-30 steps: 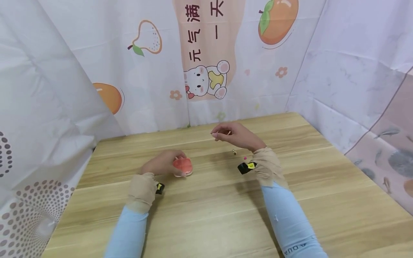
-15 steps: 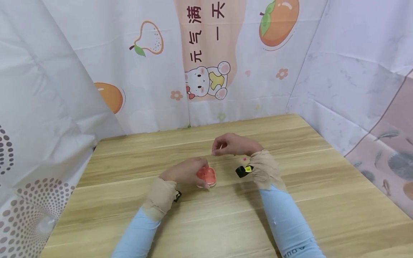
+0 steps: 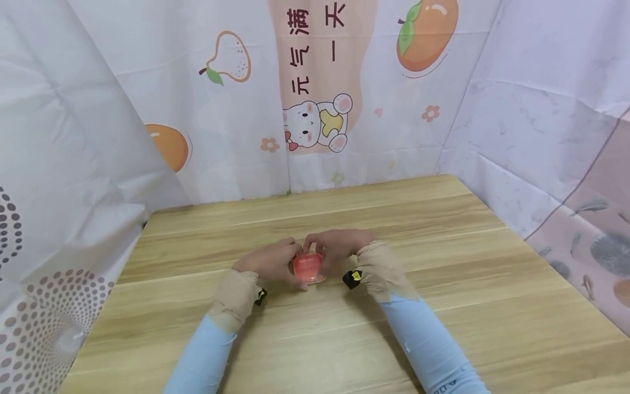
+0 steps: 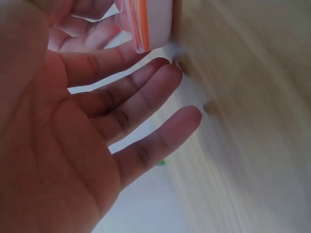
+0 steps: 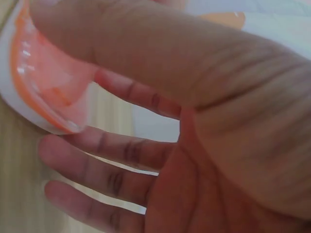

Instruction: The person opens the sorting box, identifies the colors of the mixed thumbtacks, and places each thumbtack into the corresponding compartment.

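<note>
A small rounded lidded box [image 3: 308, 267], with a see-through pinkish-red lid, an orange seal line and a white base, is on the table between both hands. My left hand [image 3: 272, 261] holds it from the left, thumb at the near side and fingertips at the far side. From the right, my right hand [image 3: 336, 246] grips it too, thumb over the near part and index finger toward the far edge. In the left wrist view, the box [image 4: 158, 24] shows its side, with the other fingers spread below it. The right wrist view has the lid [image 5: 58, 77] under the thumb.
The wood-grain table [image 3: 305, 345] extends around both arms. Behind it hangs a printed curtain [image 3: 236, 137], with more sheeting at the left and right. Small black cameras [image 3: 351, 279] sit under the wrists.
The left hand carried the box rightward, then slightly back left. The right hand came down toward it and took hold. Small gold and pink bits seen earlier are now hidden behind the right hand and wrist.
</note>
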Demonstrator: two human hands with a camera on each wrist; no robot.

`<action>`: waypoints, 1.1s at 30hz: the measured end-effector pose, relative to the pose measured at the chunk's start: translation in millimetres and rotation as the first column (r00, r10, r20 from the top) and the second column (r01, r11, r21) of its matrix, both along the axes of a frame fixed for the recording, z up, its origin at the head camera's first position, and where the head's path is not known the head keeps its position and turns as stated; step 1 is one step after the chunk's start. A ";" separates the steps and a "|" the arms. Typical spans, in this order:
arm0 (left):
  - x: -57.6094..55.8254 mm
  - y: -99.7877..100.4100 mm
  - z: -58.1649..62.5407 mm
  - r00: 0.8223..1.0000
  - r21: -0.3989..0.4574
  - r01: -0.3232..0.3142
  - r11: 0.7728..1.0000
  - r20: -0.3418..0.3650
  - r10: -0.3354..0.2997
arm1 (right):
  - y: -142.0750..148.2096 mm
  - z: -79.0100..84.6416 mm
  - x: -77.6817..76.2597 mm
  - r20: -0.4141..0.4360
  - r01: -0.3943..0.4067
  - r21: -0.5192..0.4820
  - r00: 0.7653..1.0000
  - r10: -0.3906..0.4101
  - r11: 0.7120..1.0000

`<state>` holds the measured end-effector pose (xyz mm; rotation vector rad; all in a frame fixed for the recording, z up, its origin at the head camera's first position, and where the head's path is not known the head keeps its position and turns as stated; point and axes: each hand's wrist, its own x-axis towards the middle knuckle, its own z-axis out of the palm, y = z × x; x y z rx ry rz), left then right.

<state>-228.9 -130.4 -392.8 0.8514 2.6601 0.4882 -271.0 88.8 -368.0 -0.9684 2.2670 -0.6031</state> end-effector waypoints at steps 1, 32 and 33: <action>-0.5 -0.8 0.3 1.000 0.002 -0.007 1.000 0.007 0.007 | -1.7 -1.3 0.9 0.002 -0.006 0.000 1.000 0.006 1.000; -11.1 -13.7 -7.1 0.993 0.118 -0.020 0.993 0.119 0.006 | -13.4 -11.5 0.1 -0.178 -0.070 -0.020 0.982 0.065 0.997; -10.7 -13.9 -6.7 0.993 0.114 -0.021 0.993 0.119 0.008 | -13.6 -11.6 0.6 -0.179 -0.067 -0.018 0.982 0.063 0.998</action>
